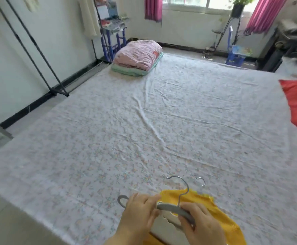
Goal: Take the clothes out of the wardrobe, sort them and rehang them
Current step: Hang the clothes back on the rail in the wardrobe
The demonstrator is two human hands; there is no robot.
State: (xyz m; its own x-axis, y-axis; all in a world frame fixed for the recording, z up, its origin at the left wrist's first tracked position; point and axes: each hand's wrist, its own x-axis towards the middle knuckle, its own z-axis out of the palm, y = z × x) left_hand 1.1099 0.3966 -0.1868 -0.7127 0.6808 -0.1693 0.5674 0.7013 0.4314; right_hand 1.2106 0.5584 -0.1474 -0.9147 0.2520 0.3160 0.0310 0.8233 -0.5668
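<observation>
A grey hanger (169, 207) is held between both hands just above the bed (144, 121), its long axis running left to right and dipping toward the right hand (202, 227), its wire hook rising away from the person and curling over to the left. The left hand (139, 213) reaches in palm down, fingertips pinching the hanger's left part; a grey curved end shows past its outer side. The right hand's fingers are curled round the right arm of the hanger. Under and beyond the hands lies a yellow garment (206, 207) – collar end away, trailing back past the right wrist. Just beyond it a second silver hook (204, 182) rests on the sheet.
</observation>
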